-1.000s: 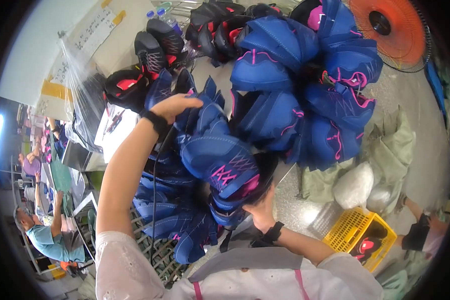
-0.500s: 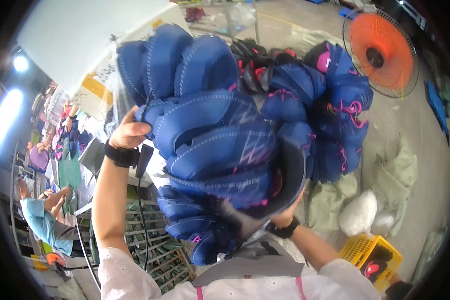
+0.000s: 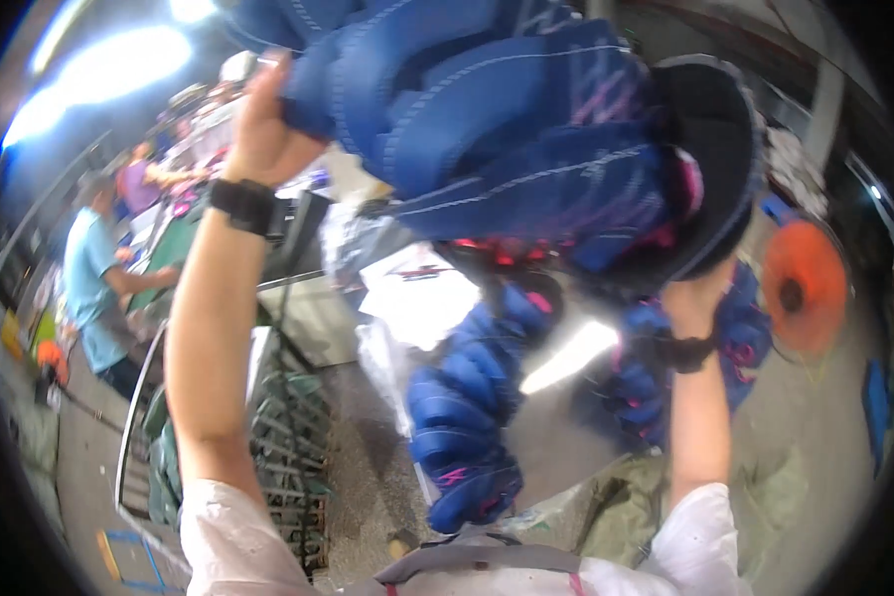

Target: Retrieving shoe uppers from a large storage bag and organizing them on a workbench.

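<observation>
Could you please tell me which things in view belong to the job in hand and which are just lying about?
Job in hand:
- stack of blue shoe uppers, held by left hand and right hand
- similar blue uppers below

Seemingly just about:
- orange fan
- white paper
- green sack

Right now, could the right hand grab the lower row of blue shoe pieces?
Probably not: the right hand seems busy supporting the raised blue stack, though most of the lower row lies in plain view.

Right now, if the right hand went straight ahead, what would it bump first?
The right hand would probably bump the stacked blue shoe uppers first; it looks right up against them, though depth is hard to judge.
</observation>
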`<action>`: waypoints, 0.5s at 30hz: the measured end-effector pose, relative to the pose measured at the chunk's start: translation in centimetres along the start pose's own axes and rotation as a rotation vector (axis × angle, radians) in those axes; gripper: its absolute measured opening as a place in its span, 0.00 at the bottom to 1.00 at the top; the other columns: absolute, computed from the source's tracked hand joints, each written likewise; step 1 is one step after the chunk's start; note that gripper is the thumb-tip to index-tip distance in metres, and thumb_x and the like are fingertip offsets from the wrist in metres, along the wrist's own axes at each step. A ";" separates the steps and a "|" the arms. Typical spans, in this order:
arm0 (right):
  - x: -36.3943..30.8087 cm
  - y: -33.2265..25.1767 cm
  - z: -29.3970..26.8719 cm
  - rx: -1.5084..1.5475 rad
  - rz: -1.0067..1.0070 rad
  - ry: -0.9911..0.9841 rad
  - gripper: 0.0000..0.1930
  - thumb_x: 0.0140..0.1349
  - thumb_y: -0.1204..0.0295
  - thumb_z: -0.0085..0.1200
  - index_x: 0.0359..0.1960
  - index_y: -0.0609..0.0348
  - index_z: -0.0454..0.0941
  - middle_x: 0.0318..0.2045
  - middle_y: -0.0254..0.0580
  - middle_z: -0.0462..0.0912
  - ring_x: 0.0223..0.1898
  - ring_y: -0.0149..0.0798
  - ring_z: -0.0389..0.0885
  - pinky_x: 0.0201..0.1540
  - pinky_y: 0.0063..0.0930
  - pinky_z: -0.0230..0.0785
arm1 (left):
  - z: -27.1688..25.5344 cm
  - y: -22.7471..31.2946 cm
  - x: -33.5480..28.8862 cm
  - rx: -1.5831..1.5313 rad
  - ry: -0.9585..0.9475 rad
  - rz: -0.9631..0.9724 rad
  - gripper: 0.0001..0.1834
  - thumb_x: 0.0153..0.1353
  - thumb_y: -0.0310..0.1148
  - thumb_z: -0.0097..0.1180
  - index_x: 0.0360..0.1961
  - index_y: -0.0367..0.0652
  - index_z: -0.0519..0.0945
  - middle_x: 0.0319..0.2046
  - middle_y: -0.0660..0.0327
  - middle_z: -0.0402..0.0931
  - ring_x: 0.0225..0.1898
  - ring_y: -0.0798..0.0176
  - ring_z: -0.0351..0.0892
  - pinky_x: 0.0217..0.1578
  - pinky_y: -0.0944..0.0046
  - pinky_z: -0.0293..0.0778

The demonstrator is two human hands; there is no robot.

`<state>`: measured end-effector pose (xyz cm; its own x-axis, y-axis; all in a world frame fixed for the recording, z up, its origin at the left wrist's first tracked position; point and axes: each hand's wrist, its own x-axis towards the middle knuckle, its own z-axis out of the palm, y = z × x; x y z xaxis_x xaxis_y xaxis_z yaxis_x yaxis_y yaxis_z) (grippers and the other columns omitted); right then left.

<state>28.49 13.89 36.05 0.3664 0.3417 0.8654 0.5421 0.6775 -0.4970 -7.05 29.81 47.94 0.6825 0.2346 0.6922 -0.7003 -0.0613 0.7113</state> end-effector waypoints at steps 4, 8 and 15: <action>-0.5 -6.3 7.1 0.056 -0.213 -0.153 0.52 0.42 0.76 0.66 0.65 0.59 0.39 0.58 0.45 0.60 0.58 0.38 0.62 0.61 0.31 0.53 | 0.2 6.1 -8.4 0.102 0.155 0.070 0.22 0.61 0.38 0.46 0.51 0.33 0.68 0.48 0.52 0.72 0.49 0.59 0.72 0.52 0.59 0.66; -3.6 -9.8 18.7 0.328 -0.138 -0.416 0.60 0.30 0.66 0.74 0.65 0.60 0.43 0.61 0.45 0.57 0.57 0.38 0.64 0.60 0.31 0.55 | -1.3 12.9 -21.0 0.111 0.445 0.064 0.21 0.61 0.38 0.45 0.51 0.35 0.69 0.48 0.53 0.72 0.49 0.57 0.72 0.53 0.58 0.65; -9.8 -11.0 36.0 0.205 -0.028 -0.909 0.57 0.30 0.66 0.73 0.65 0.53 0.50 0.56 0.49 0.67 0.56 0.43 0.66 0.55 0.32 0.59 | -6.2 14.0 -40.8 0.129 1.118 0.065 0.23 0.59 0.38 0.47 0.51 0.35 0.68 0.48 0.52 0.72 0.48 0.55 0.73 0.52 0.55 0.67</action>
<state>-8.26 26.57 35.34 -0.4248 0.6436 0.6366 0.3658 0.7653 -0.5296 -45.97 25.39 28.90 0.0294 0.9608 0.2757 -0.6565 -0.1894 0.7302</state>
